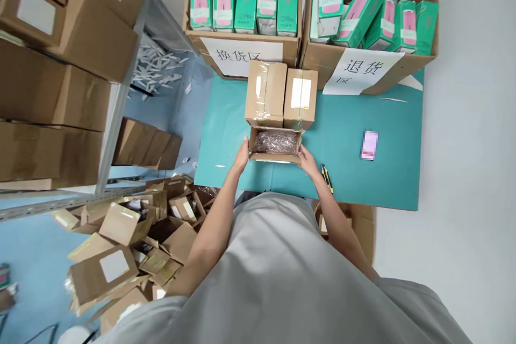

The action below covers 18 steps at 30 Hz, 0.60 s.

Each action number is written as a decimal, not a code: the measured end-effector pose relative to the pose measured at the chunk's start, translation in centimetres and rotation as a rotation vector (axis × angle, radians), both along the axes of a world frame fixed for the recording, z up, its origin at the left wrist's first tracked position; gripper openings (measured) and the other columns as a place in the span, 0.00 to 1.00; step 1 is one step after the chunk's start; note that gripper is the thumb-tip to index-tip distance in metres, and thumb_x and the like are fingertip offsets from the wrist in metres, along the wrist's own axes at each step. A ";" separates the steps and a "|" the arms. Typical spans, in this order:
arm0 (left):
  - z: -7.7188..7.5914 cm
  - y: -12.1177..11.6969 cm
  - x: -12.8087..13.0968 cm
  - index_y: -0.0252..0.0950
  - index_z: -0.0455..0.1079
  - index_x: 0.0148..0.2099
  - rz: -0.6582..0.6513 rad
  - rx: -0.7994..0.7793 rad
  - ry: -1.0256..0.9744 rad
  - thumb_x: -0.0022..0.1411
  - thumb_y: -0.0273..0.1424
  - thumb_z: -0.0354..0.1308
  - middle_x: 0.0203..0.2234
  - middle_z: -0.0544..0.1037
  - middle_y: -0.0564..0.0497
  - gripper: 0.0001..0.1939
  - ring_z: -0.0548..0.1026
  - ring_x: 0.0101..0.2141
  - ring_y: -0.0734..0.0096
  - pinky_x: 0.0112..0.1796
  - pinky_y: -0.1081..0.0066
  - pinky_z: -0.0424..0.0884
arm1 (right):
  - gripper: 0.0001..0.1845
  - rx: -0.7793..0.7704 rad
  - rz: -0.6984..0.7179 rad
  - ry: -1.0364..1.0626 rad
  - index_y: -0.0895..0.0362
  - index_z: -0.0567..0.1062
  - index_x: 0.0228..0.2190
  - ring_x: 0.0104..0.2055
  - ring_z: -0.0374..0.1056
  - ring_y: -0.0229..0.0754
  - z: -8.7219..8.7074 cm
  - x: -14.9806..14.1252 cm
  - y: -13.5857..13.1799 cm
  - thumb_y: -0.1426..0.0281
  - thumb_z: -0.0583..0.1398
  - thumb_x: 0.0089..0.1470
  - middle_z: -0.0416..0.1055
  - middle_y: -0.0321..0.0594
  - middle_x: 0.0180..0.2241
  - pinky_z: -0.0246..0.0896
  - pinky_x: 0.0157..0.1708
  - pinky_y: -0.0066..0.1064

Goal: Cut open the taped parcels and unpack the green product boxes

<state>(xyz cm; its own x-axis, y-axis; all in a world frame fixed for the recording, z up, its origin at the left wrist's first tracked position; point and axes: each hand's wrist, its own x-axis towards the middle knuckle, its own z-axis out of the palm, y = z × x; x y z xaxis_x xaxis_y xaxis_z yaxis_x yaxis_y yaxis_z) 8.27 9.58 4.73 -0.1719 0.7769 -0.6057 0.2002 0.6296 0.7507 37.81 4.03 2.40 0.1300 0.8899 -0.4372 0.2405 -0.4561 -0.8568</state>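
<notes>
An opened cardboard box [274, 158] sits at the near side of the green table [226, 113]. Inside it lies something bundled in clear bubble wrap [278, 141]; what the wrap covers I cannot make out. My left hand [242, 157] grips the box's left end, and my right hand [308, 161] holds the right end. Directly behind stand two taped boxes, a larger one [265, 98] and a narrower one [300, 99] bearing a white label. A yellow and black utility knife [327, 178] lies just right of my right hand.
Two big cartons, left [242, 43] and right [314, 64], hold several green packages at the table's back. A pixelated pink item [368, 145] rests on the right. Discarded boxes [124, 223] heap on the floor at left, below a shelf rack [116, 134] stacked with cartons.
</notes>
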 end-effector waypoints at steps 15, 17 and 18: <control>3.8 -13.8 -7.0 0.38 0.77 0.70 0.177 0.076 -0.188 0.82 0.58 0.46 0.66 0.81 0.40 0.36 0.78 0.67 0.49 0.68 0.49 0.74 | 0.42 0.152 0.128 0.077 0.53 0.78 0.69 0.76 0.67 0.56 4.6 -6.2 -5.5 0.41 0.62 0.66 0.72 0.46 0.72 0.55 0.79 0.53; 4.0 -16.7 -9.5 0.37 0.77 0.70 0.232 0.086 -0.216 0.82 0.57 0.46 0.67 0.81 0.41 0.36 0.78 0.67 0.49 0.67 0.49 0.75 | 0.42 0.159 0.192 0.074 0.54 0.79 0.69 0.77 0.66 0.56 4.6 -8.9 -6.0 0.40 0.61 0.66 0.73 0.47 0.72 0.54 0.79 0.54; 4.1 -18.4 -10.8 0.37 0.77 0.70 0.261 0.091 -0.224 0.82 0.57 0.47 0.67 0.81 0.41 0.36 0.78 0.68 0.49 0.67 0.49 0.75 | 0.43 0.163 0.232 0.075 0.54 0.79 0.69 0.77 0.66 0.57 4.5 -10.4 -6.2 0.40 0.61 0.66 0.73 0.48 0.72 0.54 0.79 0.53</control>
